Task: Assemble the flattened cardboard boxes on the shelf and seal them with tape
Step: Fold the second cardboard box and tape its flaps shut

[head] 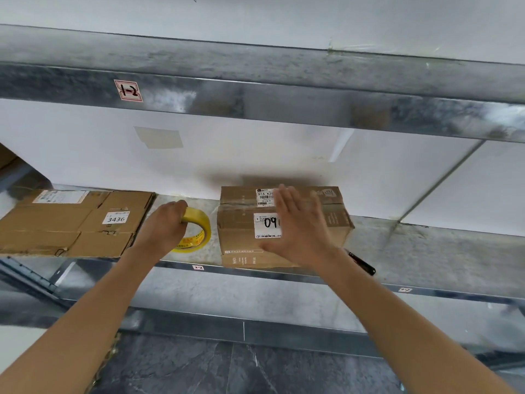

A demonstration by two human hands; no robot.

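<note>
An assembled cardboard box (241, 226) with white labels stands on the metal shelf (426, 251), centre. My right hand (301, 223) is spread with straight fingers just above and in front of its top, covering part of a label. A yellow tape roll (199, 228) stands on edge left of the box, and my left hand (164, 223) grips its upper rim. Further left lies a flattened cardboard box (71, 223) marked 3436.
A black pen-like tool (362, 263) lies on the shelf behind my right wrist. An upper shelf beam (284, 100) runs overhead. A white wall backs the shelf. The dark tiled floor (227, 371) shows below.
</note>
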